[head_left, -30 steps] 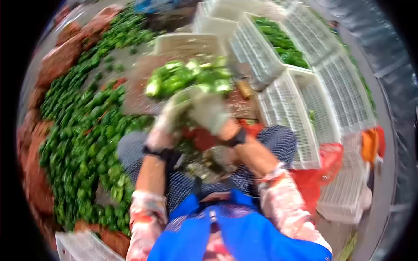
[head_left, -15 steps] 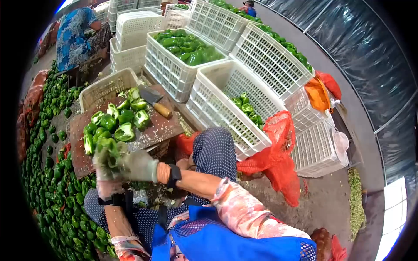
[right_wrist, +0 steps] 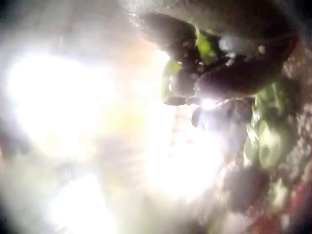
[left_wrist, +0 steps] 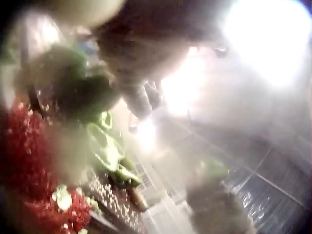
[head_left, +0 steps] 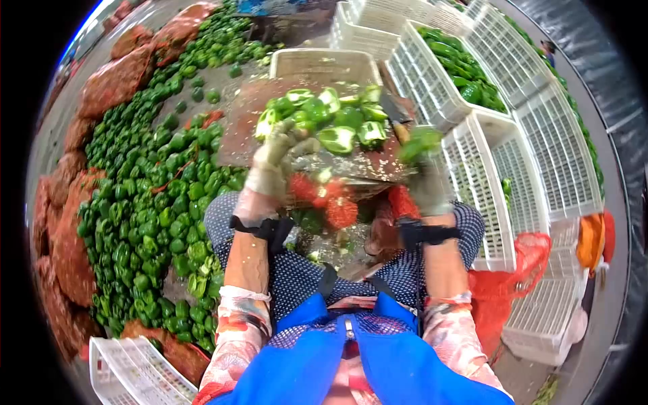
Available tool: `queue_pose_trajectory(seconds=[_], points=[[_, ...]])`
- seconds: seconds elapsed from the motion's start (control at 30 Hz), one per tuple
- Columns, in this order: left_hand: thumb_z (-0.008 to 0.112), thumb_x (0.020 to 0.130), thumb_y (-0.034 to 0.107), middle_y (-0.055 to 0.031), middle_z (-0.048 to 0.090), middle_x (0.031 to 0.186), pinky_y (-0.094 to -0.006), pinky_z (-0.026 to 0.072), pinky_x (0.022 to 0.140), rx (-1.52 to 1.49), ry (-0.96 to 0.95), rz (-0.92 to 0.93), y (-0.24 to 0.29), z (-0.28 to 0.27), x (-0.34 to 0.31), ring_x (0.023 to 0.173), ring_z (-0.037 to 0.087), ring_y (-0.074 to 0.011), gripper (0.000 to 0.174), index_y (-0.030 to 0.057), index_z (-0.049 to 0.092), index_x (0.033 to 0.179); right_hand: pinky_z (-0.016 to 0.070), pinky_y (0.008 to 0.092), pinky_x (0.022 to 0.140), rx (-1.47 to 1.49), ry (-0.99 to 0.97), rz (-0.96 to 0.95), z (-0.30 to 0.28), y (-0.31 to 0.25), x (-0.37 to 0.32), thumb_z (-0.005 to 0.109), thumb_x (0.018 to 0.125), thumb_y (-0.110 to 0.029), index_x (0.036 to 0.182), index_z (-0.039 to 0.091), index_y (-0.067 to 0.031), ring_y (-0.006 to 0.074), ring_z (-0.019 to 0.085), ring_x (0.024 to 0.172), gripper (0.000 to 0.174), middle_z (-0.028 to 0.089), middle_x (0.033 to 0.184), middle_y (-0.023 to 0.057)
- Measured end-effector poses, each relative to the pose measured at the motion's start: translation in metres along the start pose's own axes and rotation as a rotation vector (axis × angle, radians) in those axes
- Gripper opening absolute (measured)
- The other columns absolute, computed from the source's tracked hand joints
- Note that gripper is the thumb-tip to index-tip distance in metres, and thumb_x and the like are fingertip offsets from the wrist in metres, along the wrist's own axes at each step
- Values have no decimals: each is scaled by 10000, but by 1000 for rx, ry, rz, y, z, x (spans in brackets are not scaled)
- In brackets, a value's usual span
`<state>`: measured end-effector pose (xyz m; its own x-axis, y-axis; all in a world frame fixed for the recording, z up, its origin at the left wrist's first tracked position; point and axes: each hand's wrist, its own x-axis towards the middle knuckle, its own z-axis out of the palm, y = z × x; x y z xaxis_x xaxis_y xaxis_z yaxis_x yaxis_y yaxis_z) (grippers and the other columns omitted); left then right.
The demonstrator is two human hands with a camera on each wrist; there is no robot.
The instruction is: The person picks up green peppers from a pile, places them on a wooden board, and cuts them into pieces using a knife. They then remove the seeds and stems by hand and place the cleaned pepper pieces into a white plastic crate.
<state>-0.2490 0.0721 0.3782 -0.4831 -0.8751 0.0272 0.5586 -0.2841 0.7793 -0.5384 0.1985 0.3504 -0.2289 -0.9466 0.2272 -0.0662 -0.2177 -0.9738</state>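
My right hand (head_left: pixel 432 185), gloved and blurred, holds a green bell pepper (head_left: pixel 422 144) beside the board's right edge. In the right wrist view, bits of the green bell pepper (right_wrist: pixel 205 48) show between the dark gloved fingers (right_wrist: pixel 234 75). At the board's near left edge is my left hand (head_left: pixel 271 160), its gloved fingers bent close to the cut peppers. A dark green pepper (left_wrist: pixel 80 92) appears beside the fingers in the left wrist view; I cannot tell whether they grip it. Halved green peppers (head_left: pixel 336 140) are piled on the reddish-brown board (head_left: pixel 243 128).
A knife handle (head_left: pixel 401 131) lies at the board's right. Whole green peppers (head_left: pixel 148 216) cover the ground at left, bordered by red mesh sacks (head_left: pixel 111 84). White crates (head_left: pixel 476 196) stand at right, one full of peppers. Behind the board stands a pale crate (head_left: pixel 324 59).
The hands, together over a pepper half a second ago, are now apart. The right hand has moved right with a pepper, toward the crates. The head view turned right, then back.
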Motion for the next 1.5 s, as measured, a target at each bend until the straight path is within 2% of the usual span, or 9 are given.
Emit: queue_pose_trajectory(seconds=[0.07,0.13,0.37,0.5,0.77,1.03,1.23,1.37,1.5], points=[[564,942,318,-153,570,1160,-441,546,854,-136,83,85,15,-16,-3,1065,602,-310,469,0,477,1276,521,321,698,1177,174,-24,-59,-41,2,512,963,-253,1057,603,-64,121,591,779,231,633,895,41],[588,927,320,-156,589,1129,-468,558,842,-222,48,120,23,-23,-8,1033,620,-340,478,-5,482,1261,495,248,573,924,562,-190,-74,-87,10,543,948,-265,1033,629,-74,105,580,641,226,654,881,24],[605,918,330,-134,603,1127,-422,572,824,-145,6,5,7,-25,1,1027,633,-310,502,20,470,1288,536,373,749,-1036,26,137,53,-16,86,625,898,-350,1214,575,-97,210,638,848,409,629,1092,112],[611,914,325,-126,610,1120,-405,558,839,-121,19,-48,2,-26,1,1029,633,-302,505,18,463,1286,515,424,817,-1431,-111,192,94,30,115,619,869,-321,1247,542,-93,283,631,987,447,570,1212,161],[622,908,282,-105,572,1156,-369,505,854,51,87,-174,-13,-16,11,1013,630,-249,536,12,413,1322,476,423,902,-1153,-80,519,91,23,97,608,822,-391,1239,527,-64,397,598,1043,536,601,1167,223],[618,904,265,-68,562,1163,-345,463,855,92,57,-255,-24,-3,3,1040,575,-182,537,22,417,1338,514,427,826,-1472,-450,-99,101,23,74,562,847,-125,1192,576,-99,321,637,980,346,527,1265,130],[594,919,248,-94,552,1198,-368,504,848,56,37,-293,-25,-9,9,1066,563,-197,503,47,415,1344,527,433,843,-1477,-583,-51,90,27,72,626,769,-70,1277,505,-90,351,625,1019,523,474,1349,165],[519,835,84,-81,608,870,-286,514,698,1666,-183,865,-47,-36,15,768,581,-180,241,21,615,1047,523,449,690,-1363,-547,-203,86,17,64,655,785,-156,1221,560,-103,376,630,852,449,577,1122,205],[547,847,117,-74,611,906,-301,499,741,-101,-32,-26,-67,-19,27,803,577,-182,287,25,579,1117,507,323,770,-558,-410,174,68,30,75,707,788,-188,1137,579,-16,218,621,886,409,655,1022,115]])
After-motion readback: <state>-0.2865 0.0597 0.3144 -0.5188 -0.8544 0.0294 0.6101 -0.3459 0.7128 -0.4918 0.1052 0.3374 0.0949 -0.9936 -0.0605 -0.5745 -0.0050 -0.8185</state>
